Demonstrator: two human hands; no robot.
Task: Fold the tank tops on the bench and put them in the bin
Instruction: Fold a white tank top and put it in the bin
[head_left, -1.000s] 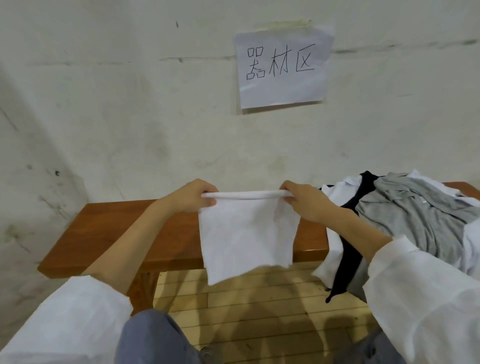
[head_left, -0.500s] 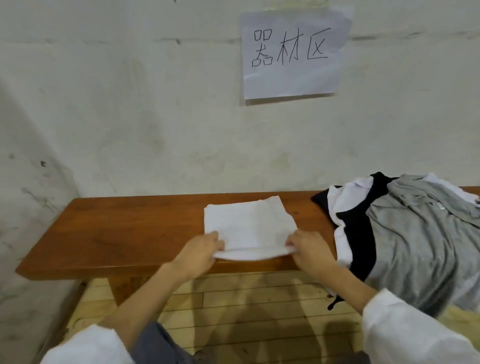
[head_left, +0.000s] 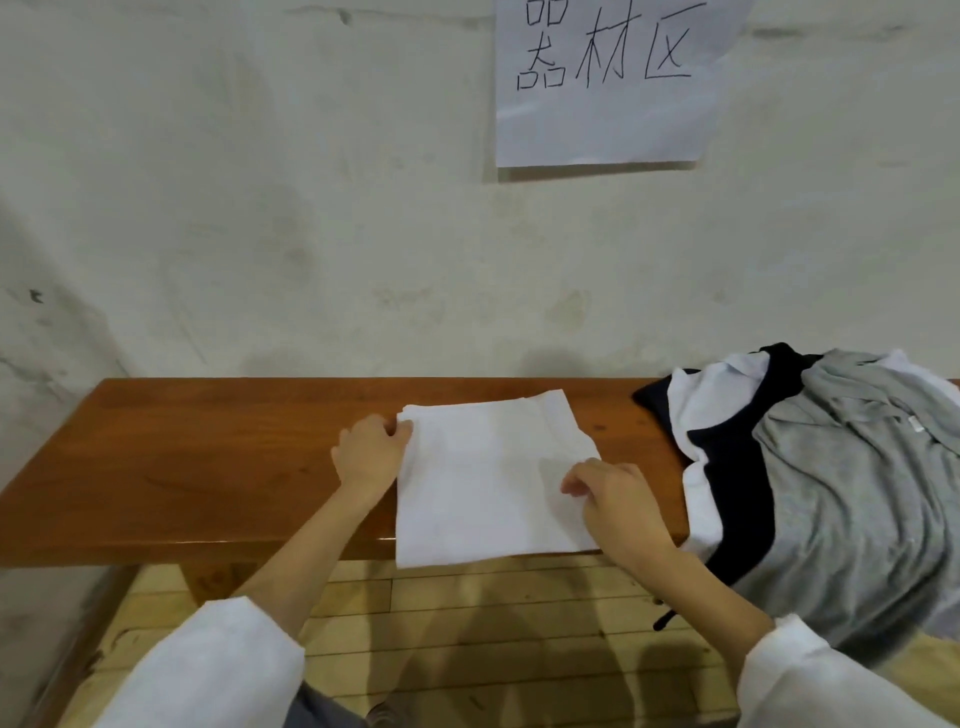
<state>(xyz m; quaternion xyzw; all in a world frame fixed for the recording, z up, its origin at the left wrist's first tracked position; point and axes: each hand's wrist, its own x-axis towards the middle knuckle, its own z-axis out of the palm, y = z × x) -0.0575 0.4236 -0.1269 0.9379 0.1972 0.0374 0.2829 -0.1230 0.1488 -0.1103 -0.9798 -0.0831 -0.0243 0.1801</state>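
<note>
The right hand (head_left: 618, 499) rests with loosely bent fingers on the right edge of the folded white tank top (head_left: 483, 483). The top lies on the tabletop (head_left: 208, 457), its near edge overhanging. The left hand (head_left: 371, 452) curls against the top's left edge near the far corner; whether it pinches the cloth cannot be told. Right of the top lies a heap of clothes (head_left: 841, 467), and beyond the top a paper sign (head_left: 602, 119) hangs on the wall.

folded white tank top (head_left: 483, 483) flat on wooden bench (head_left: 208, 457), front edge overhanging, unfolded pile (head_left: 841, 493) at right end
</note>
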